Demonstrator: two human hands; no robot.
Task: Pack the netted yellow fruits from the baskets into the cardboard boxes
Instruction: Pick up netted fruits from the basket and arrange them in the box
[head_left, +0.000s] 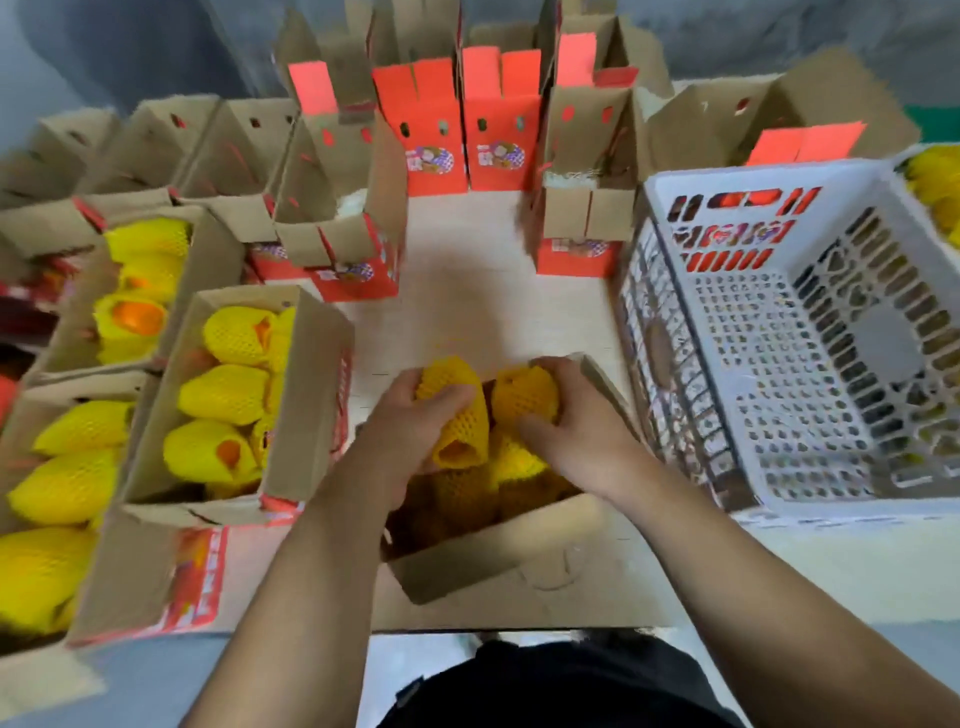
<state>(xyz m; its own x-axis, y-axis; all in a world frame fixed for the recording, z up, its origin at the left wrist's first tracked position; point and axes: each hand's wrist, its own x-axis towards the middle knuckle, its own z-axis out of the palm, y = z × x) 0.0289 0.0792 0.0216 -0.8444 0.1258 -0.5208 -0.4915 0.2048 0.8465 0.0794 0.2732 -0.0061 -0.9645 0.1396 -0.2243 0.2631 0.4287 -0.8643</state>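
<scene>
An open cardboard box (483, 558) sits right in front of me with several netted yellow fruits inside. My left hand (410, 431) grips one netted fruit (460, 415) over the box, its open net end facing me. My right hand (566, 421) grips a second netted fruit (524, 397) at the box's far right corner. More netted fruits (498, 467) lie beneath both hands. A white plastic basket (789, 332) stands on the right, with nothing inside it.
Filled boxes of netted fruit (228, 395) line the left side. Empty red-and-brown boxes (436, 130) stand upright along the back. Another basket with yellow fruit (935, 182) peeks in at the far right. A bare patch of table (467, 291) lies beyond my hands.
</scene>
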